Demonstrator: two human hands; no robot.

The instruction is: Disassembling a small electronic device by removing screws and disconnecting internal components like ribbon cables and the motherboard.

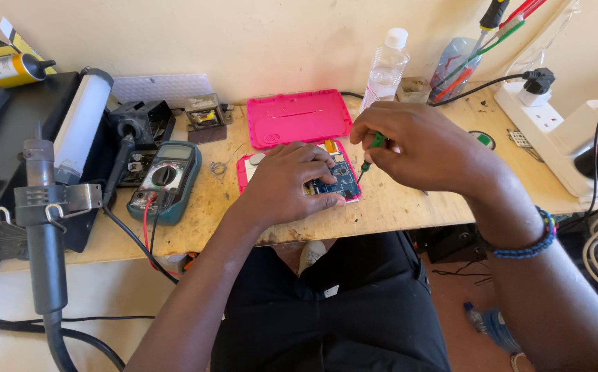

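Note:
An opened pink device with a blue circuit board showing lies on the wooden bench. My left hand rests flat on it and covers most of the board. My right hand grips a small green-handled screwdriver, its tip pointing down at the board's right edge. The device's pink back cover lies flat just behind it.
A teal multimeter with red and black leads sits left of the device. A hot-air gun stands at the near left. A clear bottle, a tool holder and a white power strip line the back right.

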